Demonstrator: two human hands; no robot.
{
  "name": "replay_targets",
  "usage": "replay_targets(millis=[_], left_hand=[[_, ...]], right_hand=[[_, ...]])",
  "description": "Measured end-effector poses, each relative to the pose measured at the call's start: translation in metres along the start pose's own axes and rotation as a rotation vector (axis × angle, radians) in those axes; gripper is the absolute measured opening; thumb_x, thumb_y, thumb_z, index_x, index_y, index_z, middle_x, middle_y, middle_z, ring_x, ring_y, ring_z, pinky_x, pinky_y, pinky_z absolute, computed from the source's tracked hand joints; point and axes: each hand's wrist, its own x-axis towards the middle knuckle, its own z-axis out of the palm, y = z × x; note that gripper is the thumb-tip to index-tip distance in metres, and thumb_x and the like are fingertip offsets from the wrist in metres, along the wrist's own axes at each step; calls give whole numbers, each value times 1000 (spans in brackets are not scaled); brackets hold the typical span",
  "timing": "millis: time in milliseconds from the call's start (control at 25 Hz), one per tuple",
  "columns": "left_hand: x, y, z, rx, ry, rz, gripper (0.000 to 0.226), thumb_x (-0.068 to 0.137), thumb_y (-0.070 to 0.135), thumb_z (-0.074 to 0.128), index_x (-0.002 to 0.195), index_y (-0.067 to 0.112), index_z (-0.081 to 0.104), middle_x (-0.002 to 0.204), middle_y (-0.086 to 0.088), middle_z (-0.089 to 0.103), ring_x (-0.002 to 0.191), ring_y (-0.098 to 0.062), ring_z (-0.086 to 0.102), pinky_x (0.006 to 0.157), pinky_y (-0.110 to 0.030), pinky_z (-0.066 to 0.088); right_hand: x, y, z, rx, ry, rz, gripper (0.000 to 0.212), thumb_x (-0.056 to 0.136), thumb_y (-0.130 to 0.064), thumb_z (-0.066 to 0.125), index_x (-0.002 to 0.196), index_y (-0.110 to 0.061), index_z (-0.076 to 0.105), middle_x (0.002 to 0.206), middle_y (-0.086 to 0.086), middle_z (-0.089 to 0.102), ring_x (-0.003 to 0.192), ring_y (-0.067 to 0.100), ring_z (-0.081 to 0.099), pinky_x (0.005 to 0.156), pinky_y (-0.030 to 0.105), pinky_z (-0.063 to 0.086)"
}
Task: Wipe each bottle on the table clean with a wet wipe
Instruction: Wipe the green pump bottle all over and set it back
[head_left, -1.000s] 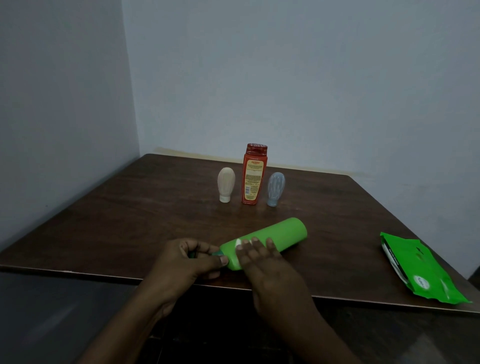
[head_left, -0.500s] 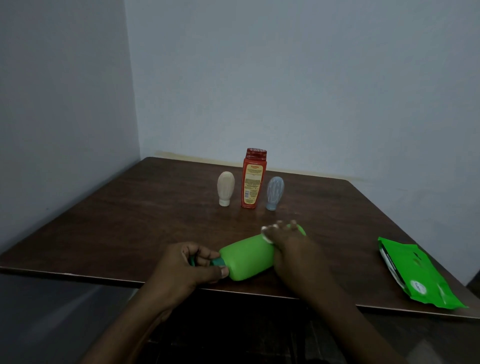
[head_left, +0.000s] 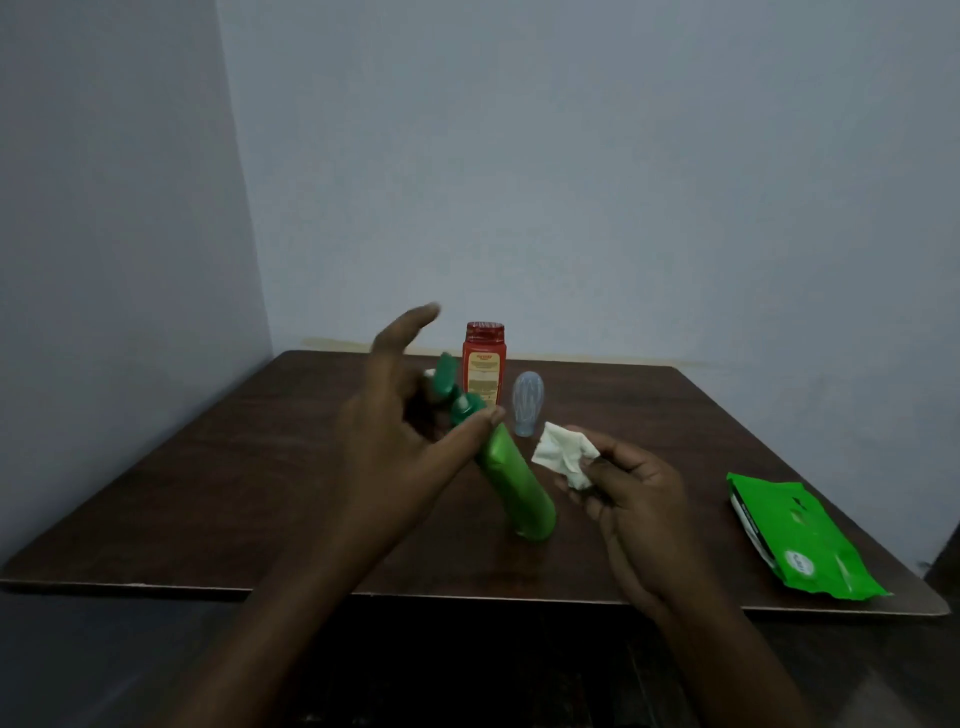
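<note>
The green bottle (head_left: 517, 488) stands tilted on its base on the dark wooden table (head_left: 260, 467), its dark green flip cap open at the top. My left hand (head_left: 400, 431) holds it at the neck with the thumb across, the index finger stretched up. My right hand (head_left: 628, 493) is off the bottle, just to its right, pinching a crumpled white wet wipe (head_left: 563, 452). Behind stand an orange-red bottle (head_left: 483, 364) and a small pale blue bottle (head_left: 527, 402). My left hand hides the small cream bottle.
A green wet-wipe pack (head_left: 795, 540) lies flat near the table's right front corner. Walls close the table in at the back and left. The front edge of the table runs just below my wrists.
The green bottle lay on its side under both hands; now my left hand has raised it on its base, tilted, cap end up. My right hand came off it with the wipe.
</note>
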Motion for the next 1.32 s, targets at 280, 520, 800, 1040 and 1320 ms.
replay_targets(millis=[280, 520, 800, 1040, 1320], left_hand=[[75, -14, 87, 139, -152, -31, 63, 81, 49, 80, 136, 38, 49, 93, 9, 66, 87, -8, 67, 76, -34, 60], [72, -35, 109, 38, -269, -173, 31, 93, 53, 67, 111, 29, 63, 109, 3, 60, 100, -5, 60, 85, -25, 47], [2, -74, 130, -20, -292, -372, 101, 69, 36, 93, 147, 34, 30, 130, 19, 61, 119, 2, 61, 103, -36, 56], [-9, -32, 136, -681, 169, -678, 62, 76, 17, 89, 129, 21, 57, 117, -10, 75, 107, -27, 73, 99, -53, 57], [-13, 34, 80, -1496, 169, -971, 50, 94, 31, 71, 143, 30, 58, 92, -14, 80, 74, -26, 79, 74, -39, 64]], right_hand=[[21, -36, -32, 349, 140, 200, 26, 98, 7, 41, 117, 4, 59, 101, 21, 74, 85, 29, 75, 74, 44, 62], [36, -47, -49, 441, 140, 163, 28, 96, 10, 42, 119, 9, 57, 109, 25, 71, 95, 32, 73, 72, 35, 62], [38, -47, -51, 441, 121, 189, 31, 93, 13, 39, 119, 13, 57, 114, 29, 68, 106, 40, 68, 84, 40, 59], [13, -58, -36, 383, 105, 104, 30, 94, 9, 39, 117, 15, 57, 118, 31, 66, 107, 39, 67, 91, 42, 55], [-59, -91, -3, -547, -58, -628, 31, 89, 2, 65, 116, -13, 72, 110, -10, 74, 106, 4, 68, 92, 16, 49]])
